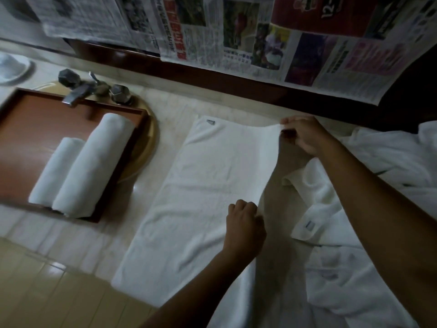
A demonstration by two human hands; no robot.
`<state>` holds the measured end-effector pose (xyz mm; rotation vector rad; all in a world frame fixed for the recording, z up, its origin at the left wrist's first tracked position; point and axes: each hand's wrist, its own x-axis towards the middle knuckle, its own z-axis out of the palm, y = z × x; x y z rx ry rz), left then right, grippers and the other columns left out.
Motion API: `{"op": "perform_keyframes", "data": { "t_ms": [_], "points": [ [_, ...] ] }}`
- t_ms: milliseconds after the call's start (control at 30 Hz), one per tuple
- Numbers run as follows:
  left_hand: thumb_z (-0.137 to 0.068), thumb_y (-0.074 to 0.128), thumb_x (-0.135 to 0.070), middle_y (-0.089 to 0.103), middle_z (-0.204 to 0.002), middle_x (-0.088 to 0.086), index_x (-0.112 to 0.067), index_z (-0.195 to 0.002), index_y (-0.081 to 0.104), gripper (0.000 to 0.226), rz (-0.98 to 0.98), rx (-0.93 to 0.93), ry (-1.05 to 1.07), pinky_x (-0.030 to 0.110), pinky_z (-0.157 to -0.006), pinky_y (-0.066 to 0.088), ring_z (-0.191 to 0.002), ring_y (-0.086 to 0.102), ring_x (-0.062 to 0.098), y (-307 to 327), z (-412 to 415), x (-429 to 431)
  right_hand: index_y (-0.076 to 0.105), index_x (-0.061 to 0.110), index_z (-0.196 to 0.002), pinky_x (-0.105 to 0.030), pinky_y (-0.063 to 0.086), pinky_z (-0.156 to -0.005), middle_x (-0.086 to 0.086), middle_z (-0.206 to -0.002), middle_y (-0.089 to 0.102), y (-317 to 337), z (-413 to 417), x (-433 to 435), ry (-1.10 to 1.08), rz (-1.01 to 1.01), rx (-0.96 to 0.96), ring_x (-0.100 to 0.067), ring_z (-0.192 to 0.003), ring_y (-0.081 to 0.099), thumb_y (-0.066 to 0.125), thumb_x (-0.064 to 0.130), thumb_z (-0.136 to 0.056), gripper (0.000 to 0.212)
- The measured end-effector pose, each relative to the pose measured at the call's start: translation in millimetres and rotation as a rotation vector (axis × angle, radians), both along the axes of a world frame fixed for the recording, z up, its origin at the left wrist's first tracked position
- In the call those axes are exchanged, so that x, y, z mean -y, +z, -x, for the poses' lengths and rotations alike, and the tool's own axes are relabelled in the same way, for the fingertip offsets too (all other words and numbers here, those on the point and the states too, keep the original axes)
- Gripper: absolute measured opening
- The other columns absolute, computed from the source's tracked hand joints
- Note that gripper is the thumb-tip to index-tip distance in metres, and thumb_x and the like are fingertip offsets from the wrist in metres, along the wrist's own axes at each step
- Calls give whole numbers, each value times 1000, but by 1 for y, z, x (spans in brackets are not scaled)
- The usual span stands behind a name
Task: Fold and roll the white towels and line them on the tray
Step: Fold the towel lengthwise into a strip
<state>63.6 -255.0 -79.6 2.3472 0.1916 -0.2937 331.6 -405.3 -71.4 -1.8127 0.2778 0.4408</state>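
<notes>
The spread towel (208,185) is white terry cloth, matt and slightly rough. The two rolled towels (94,166) are the same soft matt cloth, as is the crumpled towel heap (354,268) at the right edge of the tabletop (132,197). The tray (30,124) looks like reddish-brown wood, smooth with a satin sheen. The tap (78,91) is dull grey metal with faceted knobs. The tabletop is pale, polished and glossy. The newspaper (236,43) along its far edge is thin, matt printed paper.

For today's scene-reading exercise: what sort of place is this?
Probably a bathroom washstand, perhaps a hotel's: a metal tap with faceted knobs, a round basin rim under the brown wooden tray, and a pale stone-like counter.
</notes>
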Motion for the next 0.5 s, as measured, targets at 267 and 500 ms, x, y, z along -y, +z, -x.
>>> {"op": "perform_keyframes", "data": {
  "t_ms": [267,500],
  "points": [
    [-92,58,-37,63,-79,13,-12,-80,61,28,708,-139,309,49,-74,55,-77,62,35,40,-13,-107,74,28,-103,-19,52,-71,9,-93,73,10,-2,-76,133,134,341,0,-83,66,70,23,-96,9],
    [-104,57,-22,73,-74,2,-11,-92,71,21,789,-254,539,25,-53,46,-63,66,16,20,-24,-194,71,14,-100,-32,48,-78,-1,-97,70,-17,-29,-182,251,458,526,-20,-93,64,66,33,-97,20]
  ]
}}
